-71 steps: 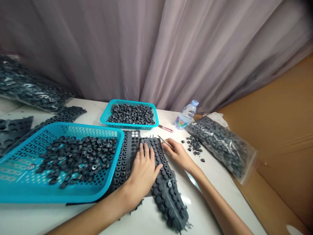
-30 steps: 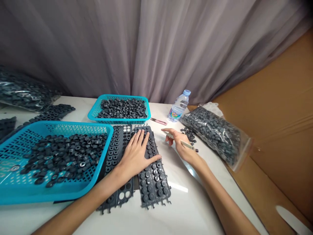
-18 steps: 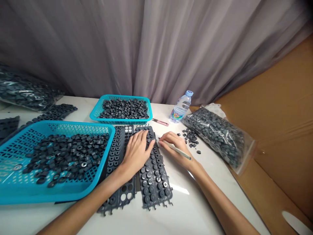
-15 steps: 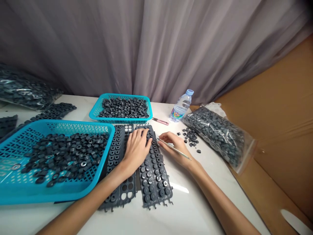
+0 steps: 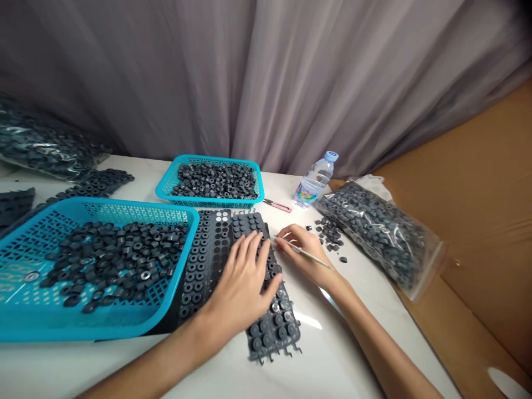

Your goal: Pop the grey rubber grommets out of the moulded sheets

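My left hand [image 5: 243, 282] lies flat, fingers spread, on a dark grey moulded rubber sheet [image 5: 272, 318] studded with small round pieces. A second sheet [image 5: 203, 255] with rings and empty holes lies beside it on the left. My right hand [image 5: 302, 249] is closed in a pinch on a thin metal pick [image 5: 310, 255], its tip at the right edge of the studded sheet.
A large teal basket [image 5: 33, 327] of loose black rings sits at the left; a smaller teal basket [image 5: 216, 202] is behind. A water bottle [image 5: 315, 180], pink snips [image 5: 279, 206], loose rings [image 5: 330, 235] and a clear bag of rings [image 5: 376, 233] lie at the right. More sheets and a bag [image 5: 45, 147] are far left.
The studded sheet was flattened and straightened on the table. My left hand slid back toward me along it. My right hand turned the pick and brought it back to the sheet's right edge.
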Motion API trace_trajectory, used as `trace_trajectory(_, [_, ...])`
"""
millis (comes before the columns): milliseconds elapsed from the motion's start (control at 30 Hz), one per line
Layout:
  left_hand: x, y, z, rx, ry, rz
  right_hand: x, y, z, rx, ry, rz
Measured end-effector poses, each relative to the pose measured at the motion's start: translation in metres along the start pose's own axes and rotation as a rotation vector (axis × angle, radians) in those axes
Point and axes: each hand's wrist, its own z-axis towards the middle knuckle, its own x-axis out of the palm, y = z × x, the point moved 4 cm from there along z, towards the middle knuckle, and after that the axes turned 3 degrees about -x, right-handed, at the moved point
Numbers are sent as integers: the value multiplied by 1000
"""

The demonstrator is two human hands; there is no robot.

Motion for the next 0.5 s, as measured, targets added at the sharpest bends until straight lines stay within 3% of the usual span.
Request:
trace_trajectory(233, [8,-7,-21,124,141,65,-2,-6,2,59,-1,26])
trace_trajectory(500, [-11,-11,-34,240,182,147,-3,-6,4,75,37,108])
